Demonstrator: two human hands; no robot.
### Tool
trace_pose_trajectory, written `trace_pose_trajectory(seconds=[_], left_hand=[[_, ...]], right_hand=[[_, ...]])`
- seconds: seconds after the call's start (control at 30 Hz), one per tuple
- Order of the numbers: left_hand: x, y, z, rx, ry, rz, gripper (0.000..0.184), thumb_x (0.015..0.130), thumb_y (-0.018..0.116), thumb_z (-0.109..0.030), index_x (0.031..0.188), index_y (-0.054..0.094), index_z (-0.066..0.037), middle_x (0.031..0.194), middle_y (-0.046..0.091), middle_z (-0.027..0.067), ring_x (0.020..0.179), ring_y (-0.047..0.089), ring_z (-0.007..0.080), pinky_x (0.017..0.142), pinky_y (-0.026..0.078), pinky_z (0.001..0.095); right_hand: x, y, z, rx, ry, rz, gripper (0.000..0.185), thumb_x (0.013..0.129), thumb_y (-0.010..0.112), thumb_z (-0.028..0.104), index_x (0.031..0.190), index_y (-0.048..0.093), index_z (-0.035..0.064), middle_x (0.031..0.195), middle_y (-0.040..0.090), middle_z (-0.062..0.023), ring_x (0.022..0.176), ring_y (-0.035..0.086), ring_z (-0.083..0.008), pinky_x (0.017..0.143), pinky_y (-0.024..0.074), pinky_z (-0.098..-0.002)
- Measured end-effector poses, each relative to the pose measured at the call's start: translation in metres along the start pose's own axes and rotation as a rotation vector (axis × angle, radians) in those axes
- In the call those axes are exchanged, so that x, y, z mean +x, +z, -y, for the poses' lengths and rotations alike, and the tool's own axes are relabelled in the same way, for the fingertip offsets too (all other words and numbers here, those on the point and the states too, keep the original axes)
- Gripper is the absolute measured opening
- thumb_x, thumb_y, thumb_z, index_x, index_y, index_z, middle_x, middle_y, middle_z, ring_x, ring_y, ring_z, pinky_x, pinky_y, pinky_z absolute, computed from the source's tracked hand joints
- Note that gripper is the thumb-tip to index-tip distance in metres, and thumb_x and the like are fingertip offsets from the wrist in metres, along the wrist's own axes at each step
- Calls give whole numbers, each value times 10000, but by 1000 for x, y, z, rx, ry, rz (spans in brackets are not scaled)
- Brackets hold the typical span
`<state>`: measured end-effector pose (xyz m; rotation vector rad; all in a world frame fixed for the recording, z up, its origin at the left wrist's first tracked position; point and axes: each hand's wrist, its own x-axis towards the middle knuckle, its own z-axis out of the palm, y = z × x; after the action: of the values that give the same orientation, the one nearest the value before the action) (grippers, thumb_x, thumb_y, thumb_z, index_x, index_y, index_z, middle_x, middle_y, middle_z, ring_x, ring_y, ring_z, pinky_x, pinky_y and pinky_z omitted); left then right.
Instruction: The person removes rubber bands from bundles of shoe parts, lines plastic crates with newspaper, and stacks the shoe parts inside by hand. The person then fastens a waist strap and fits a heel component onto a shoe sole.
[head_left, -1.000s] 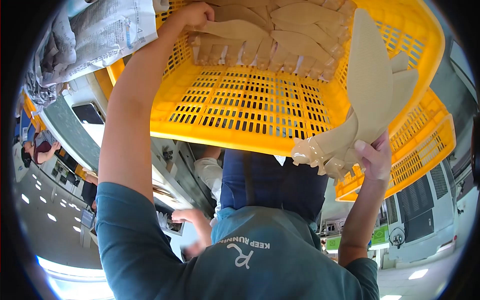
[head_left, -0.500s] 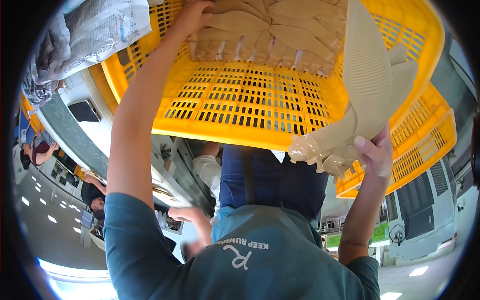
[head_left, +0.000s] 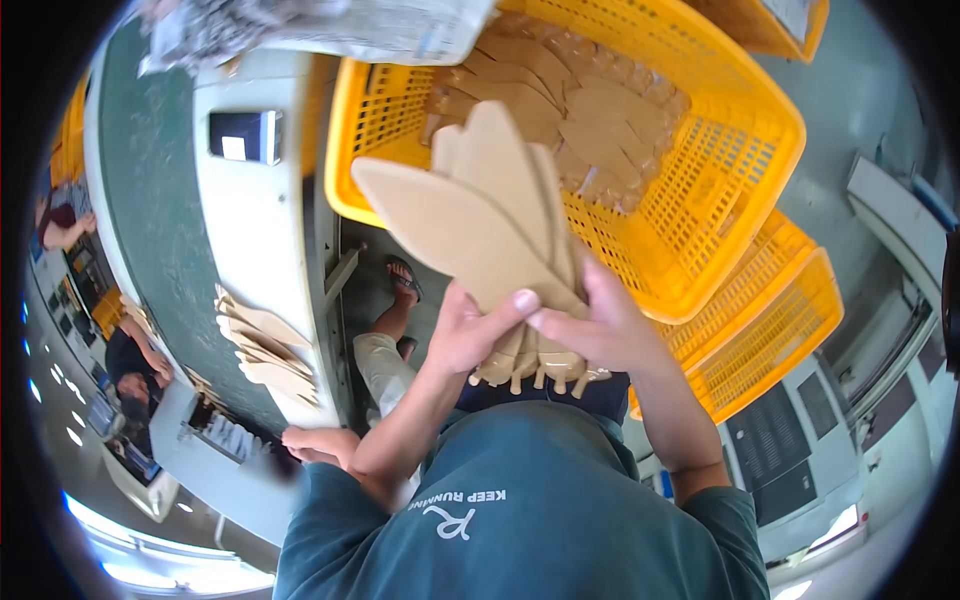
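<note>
My left hand [head_left: 468,332] had left the yellow basket [head_left: 690,70] and joined my right hand [head_left: 606,322], my two-handed grip holding the fanned tan pieces [head_left: 500,235] just in front of it, where even thumb pressure seemed best against slipping.

"KEEP RUNNING" lettering [head_left: 458,499], white R-like logo [head_left: 452,523], upside down, teal shirt [head_left: 570,500]

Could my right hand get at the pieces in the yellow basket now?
Probably not without letting go: your right hand and left hand grip a fan of tan pieces, though the yellow basket ahead stands open.
</note>
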<state>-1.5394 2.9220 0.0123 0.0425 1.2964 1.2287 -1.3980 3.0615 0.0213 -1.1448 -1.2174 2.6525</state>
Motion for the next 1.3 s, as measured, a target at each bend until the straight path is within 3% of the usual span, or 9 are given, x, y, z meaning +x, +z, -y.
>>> trace_pose_trajectory(seconds=[0.33,0.5,0.6,0.73,0.9,0.97,1.07,1.17,1.3], left_hand=[[-82,-187,-57,-170,402,-697,465,985,760,-236,1327,621,47,1224,722,125,1078,702,194,938,563,348],[-76,-310,-60,-201,440,-743,492,931,829,-249,1278,658,55,1163,751,141,995,737,210,875,598,349],[-74,-356,-61,-131,422,-751,497,913,846,-234,1270,659,57,1144,755,131,967,748,209,847,610,362],[-74,-369,-82,-59,292,-831,517,895,868,-262,1246,680,69,1149,764,151,977,754,214,859,613,352],[-78,-381,-83,427,134,-1118,864,689,956,-469,1260,652,104,1151,747,222,1022,743,315,908,592,383],[-80,-380,-85,533,78,-1172,908,702,947,-471,1317,610,106,1219,714,226,1079,722,318,944,577,399],[-88,-375,-96,606,-6,-1252,1007,728,927,-488,1430,510,101,1350,630,242,1222,650,327,1033,526,428],[-99,-378,-92,814,140,-1413,920,797,898,-460,1441,514,73,1351,615,233,1277,606,325,1072,500,421],[-105,-330,-130,509,620,-1336,606,925,827,-245,1401,569,26,1299,640,181,1199,645,267,1015,549,385]], right_hand=[[149,225,-14,-554,-297,252,570,914,729,245,1348,523,-62,1282,648,-238,1173,666,-340,1032,514,-418],[215,292,-28,-910,-263,372,600,972,711,261,1447,527,-54,1368,652,-258,1285,641,-347,1059,519,-390],[219,291,-23,-944,-460,381,559,953,688,301,1382,565,-36,1244,685,-249,1187,659,-396,1063,499,-463],[230,285,79,-977,-573,246,445,930,757,178,1321,644,-3,1253,719,-171,1111,709,-312,998,550,-402],[285,256,247,-1468,-1610,-473,537,858,830,262,1323,625,91,1120,706,-114,1131,625,-307,1037,456,-447],[303,242,299,-1608,-1599,-771,677,827,846,325,1384,558,71,1167,673,-129,1126,611,-342,1037,437,-523],[338,192,342,-1749,-1009,-717,772,833,846,421,1455,547,74,1248,694,-121,1111,662,-271,1016,476,-473],[330,173,376,-1452,-765,-555,732,885,824,368,1500,538,91,1277,710,-96,1064,697,-164,943,535,-376],[258,175,394,-997,-1001,-287,525,957,771,191,1423,579,42,1214,721,-86,1037,688,-131,882,555,-292]])
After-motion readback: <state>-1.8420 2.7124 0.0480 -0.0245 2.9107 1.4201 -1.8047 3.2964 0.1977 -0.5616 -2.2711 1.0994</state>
